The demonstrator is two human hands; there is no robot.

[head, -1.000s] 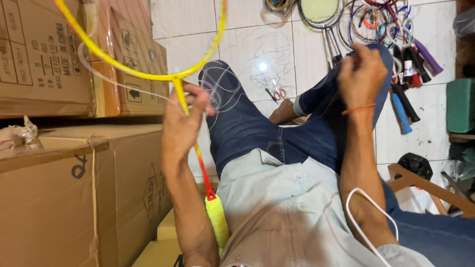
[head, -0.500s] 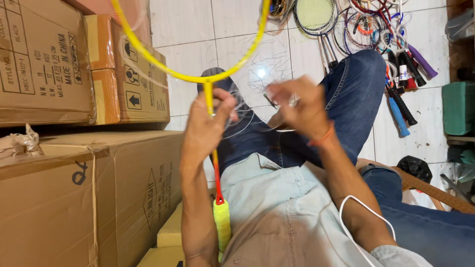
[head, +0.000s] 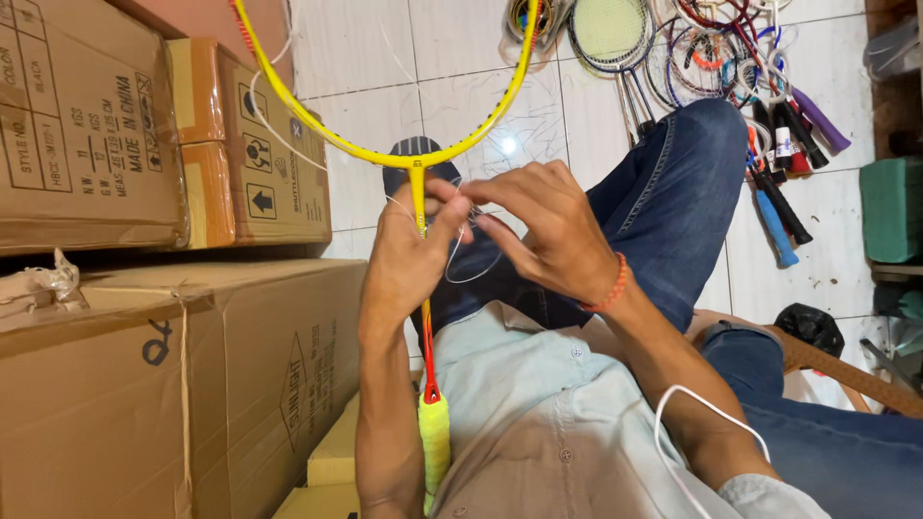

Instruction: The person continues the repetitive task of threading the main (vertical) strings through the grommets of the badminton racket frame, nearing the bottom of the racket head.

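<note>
The left hand (head: 409, 259) is clenched around the thin shaft of a yellow badminton racket (head: 420, 168), just below the point where the shaft meets the oval frame. The racket stands roughly upright in front of the person's body: its frame rises toward the top edge of the view, and its shaft runs down past the wrist, turning orange-red before it ends in a yellow-green grip (head: 435, 442) lying against the light shirt (head: 538, 413).

The right hand (head: 548, 231) sits just beside the left one, its fingers (head: 500, 192) pinched on a thin pale string (head: 471, 252) that curls in a loose loop between the two hands. The thumb and forefinger of the left hand meet the same string near the shaft. A red-orange bead bracelet (head: 613, 286) circles the right wrist, and a white cord (head: 707, 408) loops over the right forearm.

Behind the hands a knee in blue jeans (head: 673, 192) is raised over the white tiled floor (head: 385, 58). On the left, brown cardboard boxes (head: 173, 384) are stacked close to the left arm. Farther back on the floor lies a pile of other rackets (head: 711, 67) with coloured handles, well apart from the hands. A green box (head: 889, 210) stands at the right edge
</note>
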